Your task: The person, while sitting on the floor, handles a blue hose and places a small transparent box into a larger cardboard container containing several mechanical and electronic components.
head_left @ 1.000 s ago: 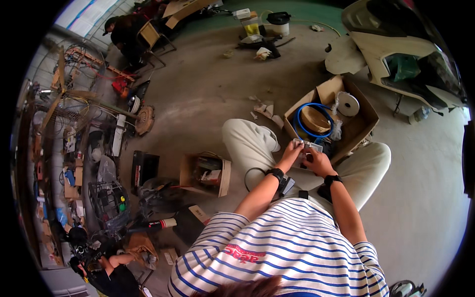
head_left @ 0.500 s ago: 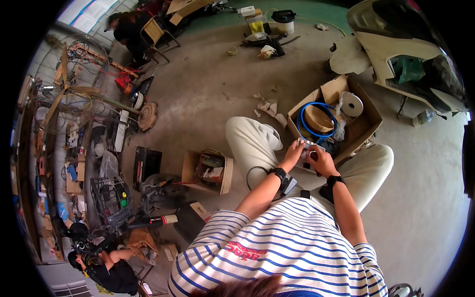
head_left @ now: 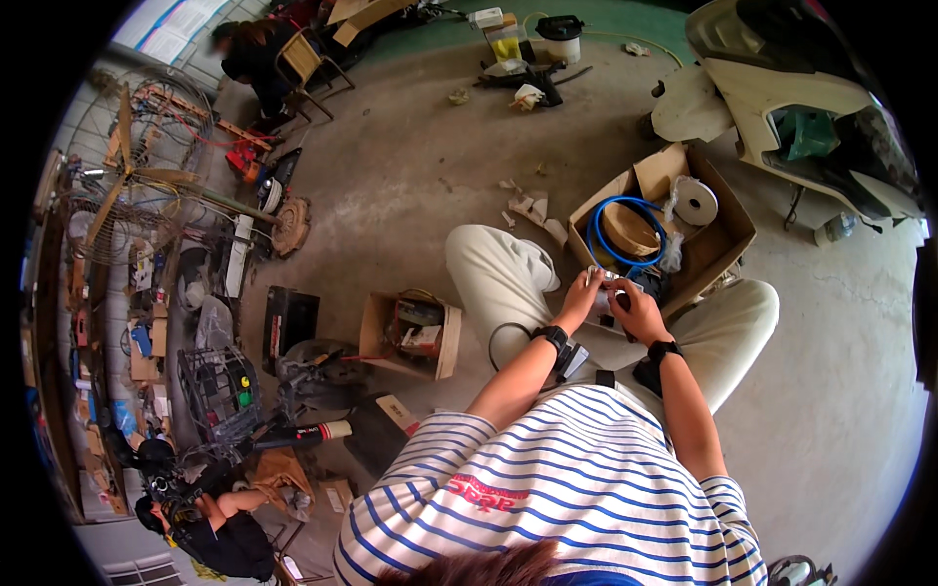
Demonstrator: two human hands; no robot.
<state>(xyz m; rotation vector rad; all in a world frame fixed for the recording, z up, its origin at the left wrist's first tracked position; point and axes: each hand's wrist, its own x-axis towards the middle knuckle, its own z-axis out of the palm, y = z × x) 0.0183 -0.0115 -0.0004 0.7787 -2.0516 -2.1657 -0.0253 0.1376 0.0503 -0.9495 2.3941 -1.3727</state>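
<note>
Held piece: a small pale object (head_left: 608, 293) pinched between both hands above the lap, just at the near edge of the open box; too small to tell its kind.
Left hand (head_left: 584, 293): fingers clenched on the left side of the small pale object, a black wristband below it.
Right hand (head_left: 637, 311): fingers wrapped round the right side of the same piece, a black wristband on that wrist too.
Handling: it looks light and rigid, small enough to slip; I judge a fingertip pinch at its two ends the safest hold.
Cardboard box (head_left: 728, 227): at 12 o'clock from the hands, flaps open, on the concrete floor.
Blue hose (head_left: 596, 227): coiled inside the box, probably springy and bendable.
White tape roll (head_left: 696, 200): at 1 o'clock, in the box's far corner.
Smaller box (head_left: 376, 327): at 9 o'clock, well apart, full of bits.
Cream body panel (head_left: 752, 83): far off at 1 o'clock.
</note>
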